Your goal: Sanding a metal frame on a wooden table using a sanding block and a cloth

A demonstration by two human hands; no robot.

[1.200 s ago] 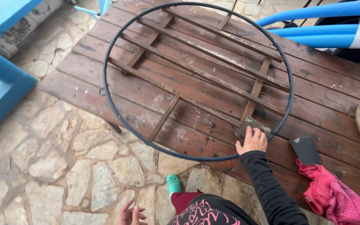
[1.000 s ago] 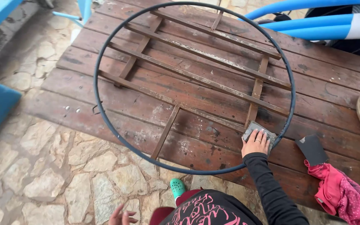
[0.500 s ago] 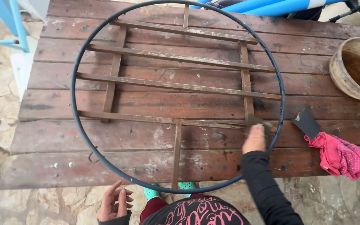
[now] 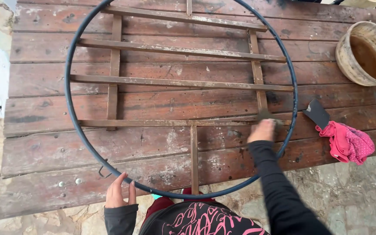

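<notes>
A large round metal frame point(image 4: 72, 117) with rusty cross bars lies flat on a weathered wooden table point(image 4: 40, 143). My right hand point(image 4: 262, 130) presses a small dark sanding pad point(image 4: 268, 115) onto a rusty bar near the frame's right rim; the hand is blurred. My left hand point(image 4: 119, 191) rests with fingers apart against the dark ring at the near edge of the table.
A dark scraper piece point(image 4: 316, 113) and a pink cloth point(image 4: 347, 143) lie on the table to the right. A worn round bowl point(image 4: 366, 52) stands at the far right. Stone paving point(image 4: 353, 196) lies around the table.
The view has swung to look straight down on the frame. My left hand has come up from my lap to the ring's near rim. The right hand keeps rubbing the same bar.
</notes>
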